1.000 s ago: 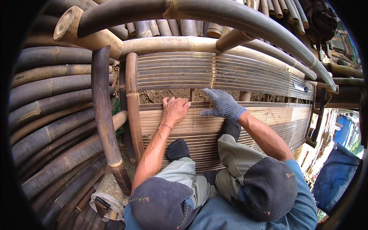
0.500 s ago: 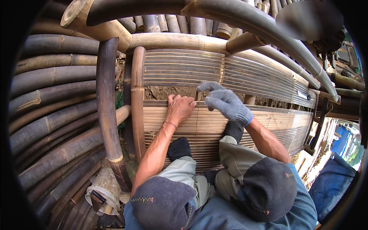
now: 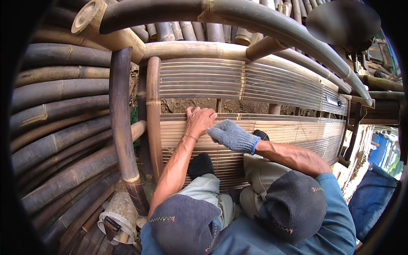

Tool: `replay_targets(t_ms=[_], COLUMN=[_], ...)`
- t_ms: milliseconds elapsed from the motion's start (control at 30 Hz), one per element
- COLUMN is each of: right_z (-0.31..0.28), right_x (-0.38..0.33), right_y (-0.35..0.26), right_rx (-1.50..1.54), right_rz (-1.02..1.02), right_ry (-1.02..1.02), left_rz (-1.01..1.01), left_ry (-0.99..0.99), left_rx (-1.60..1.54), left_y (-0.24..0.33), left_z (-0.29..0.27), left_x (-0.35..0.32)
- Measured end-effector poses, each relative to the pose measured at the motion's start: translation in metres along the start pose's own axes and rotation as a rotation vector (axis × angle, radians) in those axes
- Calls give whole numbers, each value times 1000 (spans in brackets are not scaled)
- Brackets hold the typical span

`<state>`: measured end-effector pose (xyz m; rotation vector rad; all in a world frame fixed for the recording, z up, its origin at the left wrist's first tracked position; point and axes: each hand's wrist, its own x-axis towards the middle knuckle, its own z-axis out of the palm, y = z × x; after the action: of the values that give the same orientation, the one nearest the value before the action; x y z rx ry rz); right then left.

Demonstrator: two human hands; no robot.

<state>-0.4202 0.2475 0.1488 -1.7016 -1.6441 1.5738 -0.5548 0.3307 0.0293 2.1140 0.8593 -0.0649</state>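
My bare left hand [image 3: 200, 122] is at the far edge of the near panel of bamboo slats [image 3: 263, 127], its fingers bent over the edge slat. A thin band circles that wrist. Right beside it, my right hand [image 3: 233, 137] in a grey knit glove is closed, fingertips pointing left toward the left palm. Whether anything is pinched in the glove is hidden. Between the near panel and the far slat panel [image 3: 204, 78] runs an open gap with soil and short bamboo supports showing below.
A thick curved bamboo rail [image 3: 255, 17] arches across the far side, joined to an upright dark post [image 3: 121, 110]. Stacked bamboo poles [image 3: 63, 89] fill the left. A white bucket [image 3: 123, 208] holding a dark-handled tool stands lower left. A small blade-like tool [image 3: 333, 101] lies on the far panel.
My gloved right hand has moved left and nearer, from above the gap to beside the left hand, and its fingers have closed. The left hand stays at the slat edge.
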Motion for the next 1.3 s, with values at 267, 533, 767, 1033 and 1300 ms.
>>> replay_targets(t_ms=[267, 533, 767, 1033, 1300], right_z=[-17, -48, -55, -81, -85], right_x=[-92, -181, -351, -287, -304], right_y=[48, 97, 230, 269, 274], right_rx=[231, 1114, -593, -734, -262], right_rz=[472, 377, 1178, 694, 467], right_ry=[83, 726, 962, 749, 504], left_rz=[36, 880, 994, 761, 1015], left_ry=[-8, -422, -1000, -756, -373], left_rx=[-18, 253, 280, 416, 322], left_y=[3, 78, 74, 142, 305], left_z=[-4, 21, 44, -38, 94], left_x=[2, -27, -112, -22, 104])
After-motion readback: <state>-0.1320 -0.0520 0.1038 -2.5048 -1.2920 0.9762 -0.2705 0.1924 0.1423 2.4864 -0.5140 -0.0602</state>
